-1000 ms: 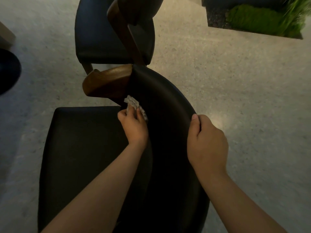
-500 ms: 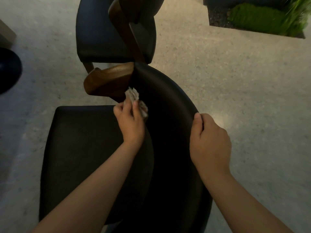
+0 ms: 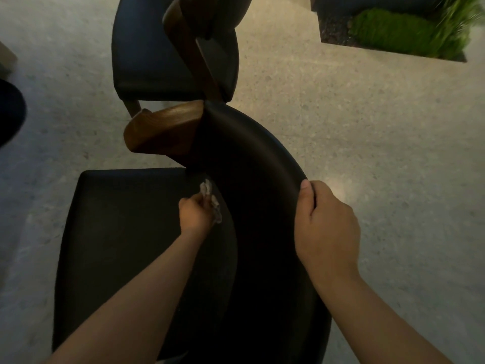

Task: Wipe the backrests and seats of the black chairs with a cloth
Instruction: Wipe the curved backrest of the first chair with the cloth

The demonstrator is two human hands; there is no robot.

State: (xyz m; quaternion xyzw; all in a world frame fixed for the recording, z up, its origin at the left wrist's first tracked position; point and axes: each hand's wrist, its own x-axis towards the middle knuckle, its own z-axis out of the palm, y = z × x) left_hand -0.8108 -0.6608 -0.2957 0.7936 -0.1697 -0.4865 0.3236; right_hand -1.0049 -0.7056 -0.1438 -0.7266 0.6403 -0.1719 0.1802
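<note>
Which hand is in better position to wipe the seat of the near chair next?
Probably the left hand: it already holds the cloth, low on the backrest just above the seat. The right hand grips the backrest's top edge, steadying it.

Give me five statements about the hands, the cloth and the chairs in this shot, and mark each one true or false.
1. The left hand holds the cloth against the inner face of the near chair's backrest. True.
2. The right hand rests flat on the seat. False: it grips the backrest's top edge.
3. A second black chair stands beyond the near one. True.
4. The cloth is dark blue. False: it is pale, whitish.
5. The near chair's armrest is black padding. False: it is brown wood.
</note>
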